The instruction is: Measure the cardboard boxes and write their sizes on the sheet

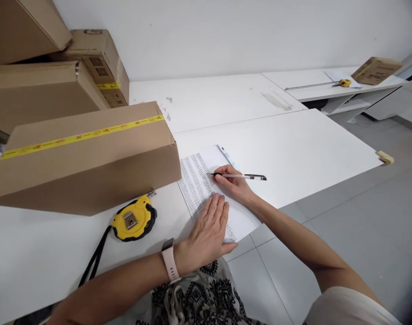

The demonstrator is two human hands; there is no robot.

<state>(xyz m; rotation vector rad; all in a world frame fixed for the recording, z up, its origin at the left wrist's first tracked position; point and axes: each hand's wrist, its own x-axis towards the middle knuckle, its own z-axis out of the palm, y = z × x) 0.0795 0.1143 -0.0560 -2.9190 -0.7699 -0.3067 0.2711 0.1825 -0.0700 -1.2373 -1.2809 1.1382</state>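
A printed sheet [201, 178] covered in rows of small figures lies on the white table [294, 149] near its front edge. My left hand [208, 230] rests flat on the lower part of the sheet, fingers stretched out and together, a pink watch on the wrist. My right hand [231, 185] is closed round a pen [250, 177], whose tip touches the sheet near its middle. A yellow tape measure [133, 220] with a black strap lies on the table just left of my left hand.
A long cardboard box [84, 158] with yellow tape lies left of the sheet, with more boxes [39, 90] stacked behind it. A far table at the right holds another tape measure [344, 83] and a small box [377, 70]. Grey tiled floor lies to the right.
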